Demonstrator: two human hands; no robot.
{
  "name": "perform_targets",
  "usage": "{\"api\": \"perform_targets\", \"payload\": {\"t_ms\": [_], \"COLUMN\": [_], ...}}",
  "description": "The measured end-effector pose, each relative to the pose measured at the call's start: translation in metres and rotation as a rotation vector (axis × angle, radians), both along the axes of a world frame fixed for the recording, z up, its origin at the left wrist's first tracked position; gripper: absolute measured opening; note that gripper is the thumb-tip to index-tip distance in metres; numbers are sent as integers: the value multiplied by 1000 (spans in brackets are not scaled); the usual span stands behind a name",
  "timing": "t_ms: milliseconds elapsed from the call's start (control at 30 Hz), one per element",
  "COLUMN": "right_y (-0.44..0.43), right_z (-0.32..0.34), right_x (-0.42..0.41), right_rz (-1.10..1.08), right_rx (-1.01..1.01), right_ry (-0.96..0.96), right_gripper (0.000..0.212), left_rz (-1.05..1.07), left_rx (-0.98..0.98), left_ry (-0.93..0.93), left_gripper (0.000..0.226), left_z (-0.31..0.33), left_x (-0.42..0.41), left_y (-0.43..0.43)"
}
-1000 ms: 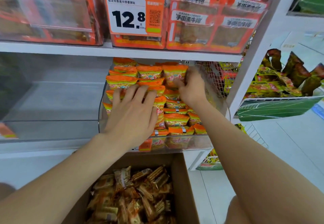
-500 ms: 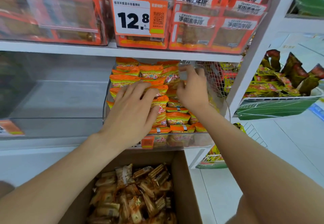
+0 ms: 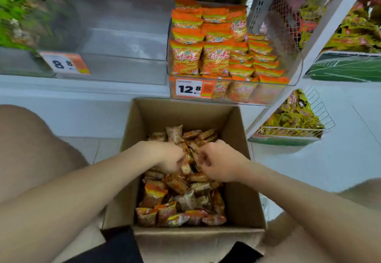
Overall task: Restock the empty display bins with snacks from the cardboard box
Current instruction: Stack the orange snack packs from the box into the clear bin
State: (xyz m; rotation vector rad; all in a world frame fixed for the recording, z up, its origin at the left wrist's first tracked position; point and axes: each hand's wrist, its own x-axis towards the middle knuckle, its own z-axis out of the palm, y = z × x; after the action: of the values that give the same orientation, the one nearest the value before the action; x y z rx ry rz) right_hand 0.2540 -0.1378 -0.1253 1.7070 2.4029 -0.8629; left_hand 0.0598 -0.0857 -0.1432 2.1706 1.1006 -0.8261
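The small snacks (image 3: 181,201) are lying heaped in the cardboard box (image 3: 237,139) on the floor, in shiny brown and orange wrappers. Both hands are down here now, gone from the full bin (image 3: 206,56) of orange packs. The left hand (image 3: 167,155) and right hand (image 3: 218,163) are curling around packs, close together. The box walls are leaving room on each side. The clear bin (image 3: 123,36) is sitting empty, up left.
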Motion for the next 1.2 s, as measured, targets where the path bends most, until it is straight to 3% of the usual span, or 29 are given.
{"api": "perform_targets", "payload": {"t_ms": [167, 300, 433, 533, 633, 767, 900, 967, 1067, 1133, 1200], "right_y": [-22, -37, -41, -43, -44, -35, -9, 1, 2, -2, -5], "right_z": [-70, -115, -148, -164, -162, -154, -121, -97, -60, -41, -24], "right_x": [-20, -48, -68, -76, -76, -63, -39, -26, -13, -9, -7], "right_rz": [53, 53, 124, 233, 254, 94, -32, -127, -268, -262, -288], "right_rx": [-341, -454, -605, -684, -631, -602, -506, -477, -323, -117, 31], "right_ry": [-26, -59, -122, -235, -250, -92, 3, 99, 315, 380, 451], "right_gripper": [21, 22, 46, 49, 49, 40, 51, 53, 58, 56, 45], "left_rz": [161, 269, 421, 477, 511, 606, 674, 735, 985, 1170, 1226], "left_rx": [-78, -88, -91, -22, 10, -49, -70, -85, -249, -458, -529], "left_ry": [133, 209, 172, 68, 51, 22, -39, -97, -332, -564, -761], "left_gripper": [13, 39, 70, 43, 17, 29, 9, 10, 3, 15, 20], "left_z": [-68, -111, -133, -139, -136, -126, -113, -103, -76, -51, -28], "left_x": [-18, -34, -33, -29, -30, -36, -39, -40, -40, -38, -34], "left_y": [-24, -41, -56, -57, -48, -33, -21, -16, -12, -13, -14]}}
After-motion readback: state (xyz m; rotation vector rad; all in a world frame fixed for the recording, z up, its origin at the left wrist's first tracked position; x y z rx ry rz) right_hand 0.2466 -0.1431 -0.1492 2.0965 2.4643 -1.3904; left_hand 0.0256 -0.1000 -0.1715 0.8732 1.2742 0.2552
